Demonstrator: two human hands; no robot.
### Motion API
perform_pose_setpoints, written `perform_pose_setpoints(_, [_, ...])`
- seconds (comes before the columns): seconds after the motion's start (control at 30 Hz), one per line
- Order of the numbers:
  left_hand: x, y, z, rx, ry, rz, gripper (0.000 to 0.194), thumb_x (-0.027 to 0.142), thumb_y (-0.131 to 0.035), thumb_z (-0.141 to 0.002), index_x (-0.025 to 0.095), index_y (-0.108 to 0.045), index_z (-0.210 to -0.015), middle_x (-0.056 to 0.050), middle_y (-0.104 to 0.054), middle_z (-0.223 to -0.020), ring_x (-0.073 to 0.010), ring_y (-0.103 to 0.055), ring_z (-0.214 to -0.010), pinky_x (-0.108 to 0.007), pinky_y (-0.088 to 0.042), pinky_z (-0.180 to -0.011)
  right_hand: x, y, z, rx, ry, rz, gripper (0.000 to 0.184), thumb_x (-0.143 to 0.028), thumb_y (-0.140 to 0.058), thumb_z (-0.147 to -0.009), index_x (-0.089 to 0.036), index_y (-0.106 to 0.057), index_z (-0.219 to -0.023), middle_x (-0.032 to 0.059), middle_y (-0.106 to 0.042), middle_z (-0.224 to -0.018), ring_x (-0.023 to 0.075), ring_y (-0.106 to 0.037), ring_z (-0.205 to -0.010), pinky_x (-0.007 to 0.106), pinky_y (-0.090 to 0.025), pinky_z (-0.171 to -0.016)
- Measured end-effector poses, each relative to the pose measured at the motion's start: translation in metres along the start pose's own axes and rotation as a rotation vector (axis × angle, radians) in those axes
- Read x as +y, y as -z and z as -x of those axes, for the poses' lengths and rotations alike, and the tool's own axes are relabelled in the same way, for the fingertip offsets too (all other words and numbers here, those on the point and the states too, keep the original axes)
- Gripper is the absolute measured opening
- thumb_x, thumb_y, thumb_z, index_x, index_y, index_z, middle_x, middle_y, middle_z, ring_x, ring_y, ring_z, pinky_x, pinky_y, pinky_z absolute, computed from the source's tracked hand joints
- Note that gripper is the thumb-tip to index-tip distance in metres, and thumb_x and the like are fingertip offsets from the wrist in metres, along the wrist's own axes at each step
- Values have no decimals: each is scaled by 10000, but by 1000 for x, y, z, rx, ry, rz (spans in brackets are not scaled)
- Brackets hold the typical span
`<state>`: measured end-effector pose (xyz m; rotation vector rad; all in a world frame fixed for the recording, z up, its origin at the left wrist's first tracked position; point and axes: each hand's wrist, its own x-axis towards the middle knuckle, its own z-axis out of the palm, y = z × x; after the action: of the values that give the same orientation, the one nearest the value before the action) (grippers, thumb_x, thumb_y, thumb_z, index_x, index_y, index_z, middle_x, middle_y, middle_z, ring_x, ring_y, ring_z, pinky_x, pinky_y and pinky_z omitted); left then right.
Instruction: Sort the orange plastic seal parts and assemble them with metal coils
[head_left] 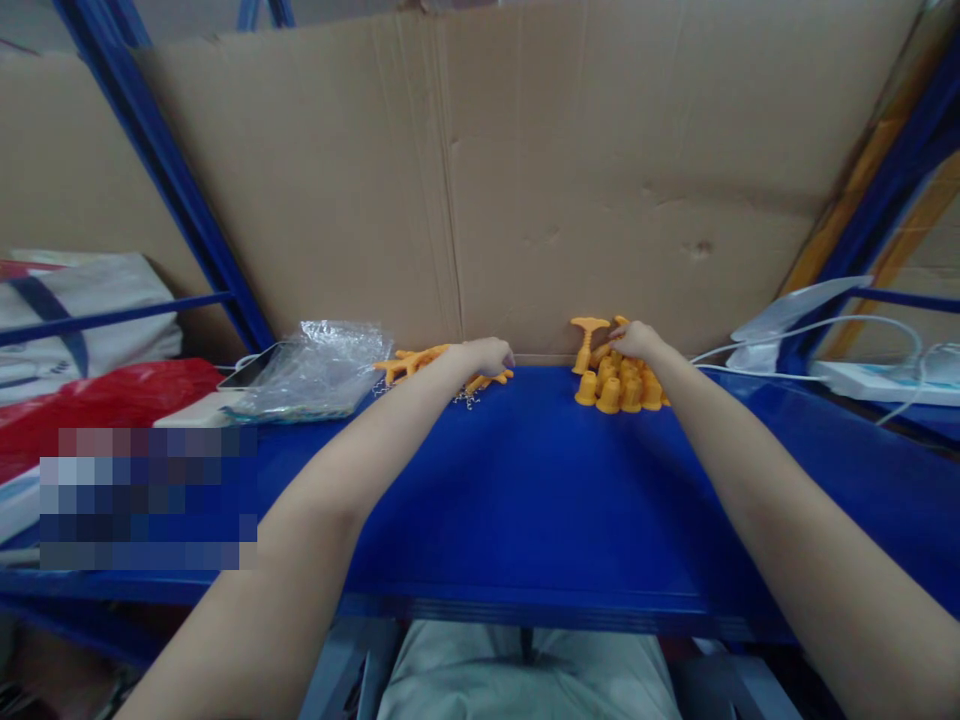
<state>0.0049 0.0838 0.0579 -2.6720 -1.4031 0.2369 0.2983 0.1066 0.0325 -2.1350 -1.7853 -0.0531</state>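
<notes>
My left hand (491, 355) is at the back of the blue table, over orange branched plastic pieces (414, 362) and small shiny metal bits (469, 398). Its fingers are curled closed; what they hold, if anything, is hidden. My right hand (636, 340) is closed on an orange plastic piece (621, 321), whose top pokes out above the fingers. Beneath it is a cluster of several orange cup-shaped pieces (610, 396). Just left of this hand stands an upright orange T-topped piece with a threaded stem (589, 340).
A cardboard wall (600, 180) closes the back of the blue table (525, 500). Clear plastic bags (311, 370) and a red bag (112, 400) lie at left. White cables (825, 322) and a white power strip (885, 382) are at right, near the blue rack posts.
</notes>
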Motion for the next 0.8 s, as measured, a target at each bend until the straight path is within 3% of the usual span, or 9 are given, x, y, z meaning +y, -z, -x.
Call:
perform_pose_setpoints(0.27, [19,-11,-8,43,-76,-23,502,147,-535,-869,208,-619,-1359,-89,-674,-1315,-245,-637,-1189,-310,-480,-1001,-12,-7,0,66,80,-43,414,-158,-510,-858,-219,-733,-1201,77,-709,-1248,270,-641,-1188,353,-499,-995])
perform_pose_setpoints(0.53, [63,-30,-42,143,-146,39,696,87,-435,-908,275,-310,-1566,-85,-375,-1594,-240,-479,-1381,-291,-427,-1075,-20,-19,-4,67,134,-91,465,-162,-576,-811,-197,-690,-1261,88,-714,-1218,244,-652,-1157,343,-503,-1001])
perform_pose_setpoints(0.67, [83,-34,-62,103,-124,95,706,116,-440,-924,325,-266,-1575,-70,-438,-1558,-251,-491,-1371,-340,-431,-1084,-19,-23,-4,97,180,-97,447,-119,-561,-795,-160,-717,-1212,110,-724,-1196,243,-659,-1148,342,-489,-1030])
perform_pose_setpoints(0.8, [93,-38,-75,114,-43,146,562,255,-402,-994,355,-332,-1542,-63,-443,-1559,-287,-507,-1355,-437,-448,-1076,-17,-20,-3,132,194,-104,441,-86,-548,-775,-154,-746,-1164,111,-735,-1179,248,-664,-1149,344,-487,-1046])
